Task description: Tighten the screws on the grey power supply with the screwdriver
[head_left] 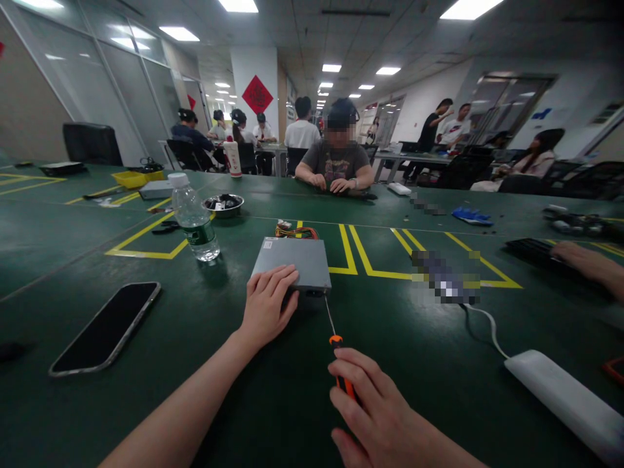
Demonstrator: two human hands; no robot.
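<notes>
A grey metal computer power supply (pixel 298 259) lies flat on the green table, its bundle of coloured cables (pixel 297 231) coming out at the far side. My left hand (pixel 271 296) grips its near left corner, fingers over the top and thumb against the near side. In my right hand (pixel 368 396) is a screwdriver (pixel 336 340) with an orange and black handle. Its thin shaft points away from me, and the tip meets the near right edge of the power supply. Whether the tip sits in a screw is too small to tell.
A water bottle (pixel 197 224) stands left of the power supply, with a metal bowl of small parts (pixel 225 205) behind it. A phone (pixel 107 328) lies at the left. On the right are a white power bank (pixel 560 396) with a cable and another person's hand (pixel 587 263). A person (pixel 334 159) sits opposite.
</notes>
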